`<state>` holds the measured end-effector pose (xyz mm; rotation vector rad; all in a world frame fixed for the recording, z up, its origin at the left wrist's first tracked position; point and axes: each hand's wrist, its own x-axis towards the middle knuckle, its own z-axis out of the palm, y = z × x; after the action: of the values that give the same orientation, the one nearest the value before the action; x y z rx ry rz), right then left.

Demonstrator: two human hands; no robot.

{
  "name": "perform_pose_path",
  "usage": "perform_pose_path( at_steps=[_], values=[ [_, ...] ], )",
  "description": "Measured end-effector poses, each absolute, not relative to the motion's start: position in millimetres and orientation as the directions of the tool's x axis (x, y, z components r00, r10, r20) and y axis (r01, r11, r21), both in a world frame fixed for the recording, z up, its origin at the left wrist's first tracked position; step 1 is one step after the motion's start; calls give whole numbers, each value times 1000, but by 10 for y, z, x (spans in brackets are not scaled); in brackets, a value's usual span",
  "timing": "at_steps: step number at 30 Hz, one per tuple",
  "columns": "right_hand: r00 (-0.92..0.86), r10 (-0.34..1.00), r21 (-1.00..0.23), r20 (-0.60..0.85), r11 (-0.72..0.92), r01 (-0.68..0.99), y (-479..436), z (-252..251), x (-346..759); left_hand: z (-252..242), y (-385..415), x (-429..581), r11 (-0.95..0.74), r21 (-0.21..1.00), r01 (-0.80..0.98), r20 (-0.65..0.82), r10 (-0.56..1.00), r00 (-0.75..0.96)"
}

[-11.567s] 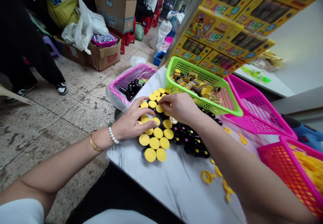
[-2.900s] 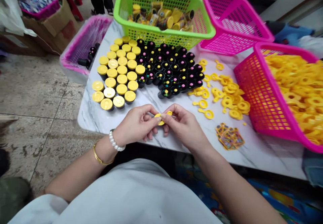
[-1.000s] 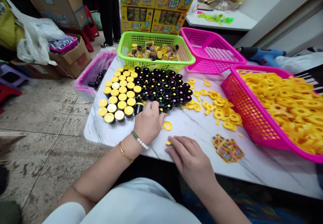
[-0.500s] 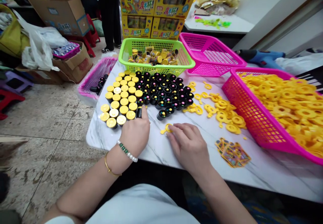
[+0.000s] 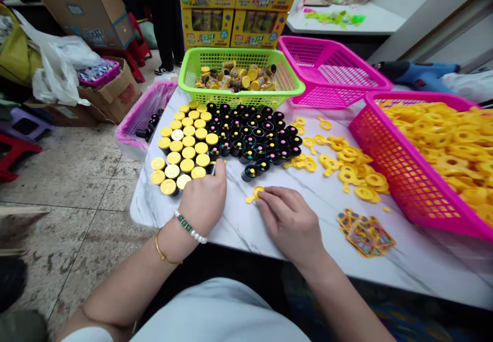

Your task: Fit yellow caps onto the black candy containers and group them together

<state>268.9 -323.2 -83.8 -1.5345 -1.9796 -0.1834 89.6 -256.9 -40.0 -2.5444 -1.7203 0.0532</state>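
My left hand [image 5: 204, 193] is closed around a small black cup [image 5: 210, 169], mostly hidden behind the fingers, beside the front of a cluster of yellow-capped black cups [image 5: 188, 152]. In my right hand [image 5: 290, 219], thumb and fingertips pinch a yellow plastic ring piece with a short tab [image 5: 258, 193], low over the white marbled table [image 5: 239, 224]. Beyond the hands stand many open black cups [image 5: 252, 139] with small coloured beads inside. More loose yellow ring pieces [image 5: 348, 172] lie to the right of the cups. A pile of printed cards [image 5: 365, 233] lies further right.
A green basket [image 5: 242, 96] of capped cups stands at the back, with a pink basket [image 5: 335, 70] beside it. At right, another pink basket [image 5: 400, 172] is heaped with yellow pieces. Behind are stacked yellow boxes [image 5: 208, 26]. A lined pink bin [image 5: 131, 126] stands off the left edge.
The camera view has tilted and shifted slightly. Both hands keep nearly the same places and grips, the left on the black cup and the right on the yellow ring piece.
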Motion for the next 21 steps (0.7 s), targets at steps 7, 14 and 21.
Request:
perform_pose_path(
  at_steps=[7,14,21],
  values=[
    [-77,779,-250,623,291,923,-3217,-836,2726,-505,-2716,856,-375,-2,927,131,919,372],
    [-22,831,-460,556,329,825,-3237,-679,2539,-720,-3034,696,-465,390,795,337,875,346],
    [-137,923,-641,360,351,682,-3160,-601,2218,-746,-2913,618,-471,368,802,302,876,377]
  ],
)
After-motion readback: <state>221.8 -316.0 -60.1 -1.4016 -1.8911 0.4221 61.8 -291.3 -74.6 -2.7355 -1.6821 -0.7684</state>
